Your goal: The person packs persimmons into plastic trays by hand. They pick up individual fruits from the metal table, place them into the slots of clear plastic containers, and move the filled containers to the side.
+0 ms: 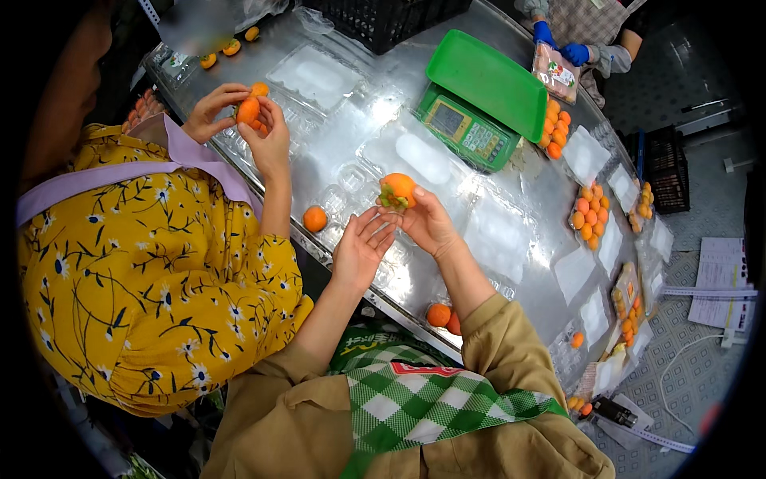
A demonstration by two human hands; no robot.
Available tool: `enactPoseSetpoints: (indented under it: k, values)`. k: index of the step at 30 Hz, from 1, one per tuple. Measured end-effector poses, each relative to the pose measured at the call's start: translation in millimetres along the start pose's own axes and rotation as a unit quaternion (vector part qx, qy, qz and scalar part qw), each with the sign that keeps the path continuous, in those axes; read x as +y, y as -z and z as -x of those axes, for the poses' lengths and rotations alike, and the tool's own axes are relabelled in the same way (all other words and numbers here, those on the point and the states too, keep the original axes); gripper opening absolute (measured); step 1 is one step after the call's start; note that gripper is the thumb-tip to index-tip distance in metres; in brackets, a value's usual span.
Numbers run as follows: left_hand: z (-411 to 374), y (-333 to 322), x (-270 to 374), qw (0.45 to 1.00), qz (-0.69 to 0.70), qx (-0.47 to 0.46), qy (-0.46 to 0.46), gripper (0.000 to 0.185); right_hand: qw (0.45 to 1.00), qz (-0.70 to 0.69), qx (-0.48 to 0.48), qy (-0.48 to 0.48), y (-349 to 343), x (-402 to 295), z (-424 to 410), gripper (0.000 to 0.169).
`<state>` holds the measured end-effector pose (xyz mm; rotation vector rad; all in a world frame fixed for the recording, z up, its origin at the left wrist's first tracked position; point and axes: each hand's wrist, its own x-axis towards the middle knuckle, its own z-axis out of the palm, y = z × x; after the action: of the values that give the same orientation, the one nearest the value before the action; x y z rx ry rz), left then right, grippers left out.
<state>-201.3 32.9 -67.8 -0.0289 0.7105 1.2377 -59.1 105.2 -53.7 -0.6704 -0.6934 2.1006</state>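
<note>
My right hand (pixel 428 223) grips an orange persimmon (pixel 399 190) with green leaves at its base, above the metal table (pixel 455 230). Palm up and fingers spread, my left hand (pixel 362 251) is just below and to the left, its fingertips close to the right hand's; whether they touch the fruit I cannot tell. Under and around the hands lies a clear plastic tray with round cups (pixel 335 200). One persimmon (pixel 315 219) sits at the tray's left side. More persimmons (pixel 438 315) lie by the near table edge, beside my right sleeve.
A green digital scale (pixel 473 129) stands beyond my hands. At left, a co-worker's hands (pixel 269 141) hold a persimmon. Another co-worker's blue-gloved hands (pixel 559 48) hold a clear package (pixel 555 72). Filled fruit packs (pixel 591 217) line the right side; a black crate (pixel 383 21) is at the back.
</note>
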Motion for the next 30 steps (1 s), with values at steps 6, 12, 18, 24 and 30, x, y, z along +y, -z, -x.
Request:
enactPoseSetpoints:
  k: [6,12,18,24,30]
  values:
    - [2,-7,-1,0.99,0.073,-0.06,0.103,0.062,0.751,0.611,0.047,0.245,-26,-26,25,0.063]
    - [-1,-6,-8,0.956,0.131,-0.213,0.15,0.068,0.701,0.657,0.038,0.275,-39,-26,48,0.069]
    - [4,-11,-15,0.984,0.062,-0.158,0.056,0.055,0.793,0.536,0.126,0.26,-37,-20,63,0.063]
    - [24,-30,-5,0.92,-0.249,-0.189,-0.234,0.074,0.993,0.051,0.09,-0.06,-14,-2,91,0.053]
    - [34,-24,0,0.721,-0.542,-0.24,-0.359,0.081,0.994,-0.015,0.072,-0.084,-29,-2,96,0.059]
